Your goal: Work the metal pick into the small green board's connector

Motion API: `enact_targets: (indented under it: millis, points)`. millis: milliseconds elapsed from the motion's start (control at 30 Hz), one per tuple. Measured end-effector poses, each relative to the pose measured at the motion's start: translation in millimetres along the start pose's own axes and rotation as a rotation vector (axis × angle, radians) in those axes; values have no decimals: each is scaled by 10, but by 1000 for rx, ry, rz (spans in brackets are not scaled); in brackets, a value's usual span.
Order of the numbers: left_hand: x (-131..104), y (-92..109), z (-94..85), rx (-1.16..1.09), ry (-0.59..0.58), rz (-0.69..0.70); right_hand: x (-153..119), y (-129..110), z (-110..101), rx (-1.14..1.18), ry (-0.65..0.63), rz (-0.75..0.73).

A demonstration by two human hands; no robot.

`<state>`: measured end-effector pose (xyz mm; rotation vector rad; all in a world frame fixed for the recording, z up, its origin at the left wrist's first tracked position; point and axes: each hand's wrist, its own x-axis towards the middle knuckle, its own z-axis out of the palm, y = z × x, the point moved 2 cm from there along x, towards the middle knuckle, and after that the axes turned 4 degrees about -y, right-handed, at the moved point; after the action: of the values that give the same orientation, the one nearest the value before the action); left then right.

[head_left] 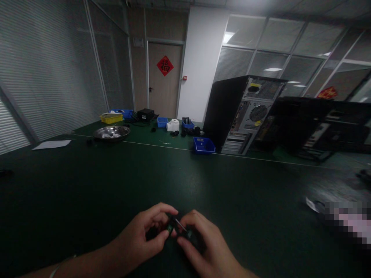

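Observation:
Low in the head view, my left hand (145, 233) pinches a small dark part with a green patch (169, 228) between thumb and fingers. My right hand (207, 241) is closed on a small dark tool with a thin metal shaft (181, 224), which looks like a short screwdriver. The shaft points left and its tip meets or nearly meets the dark part; dim light and blur leave contact uncertain. Fingers hide most of both things. Both hands are close together above the dark green table (174, 173).
Across the table stand a metal bowl (111, 133) with small pieces, a blue bin (204, 145), a white device (173, 125), a yellow tray (111, 117) and a black computer case (232, 112). Paper (52, 144) lies left. A blurred, pixelated pink shape (352, 222) is at right.

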<state>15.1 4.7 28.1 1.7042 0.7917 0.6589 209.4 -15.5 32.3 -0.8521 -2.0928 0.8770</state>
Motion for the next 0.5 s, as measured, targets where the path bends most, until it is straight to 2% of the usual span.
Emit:
enact_targets:
  millis: [167,367,500]
  points:
    - [-13,-5,7,-6,0,-20,2,47,10,-10,-21,62]
    - [10,-23,14,29,1,3,38,108,38,-68,-51,21]
    - [11,-21,22,72,4,-11,68,161,51,-62,-75,70]
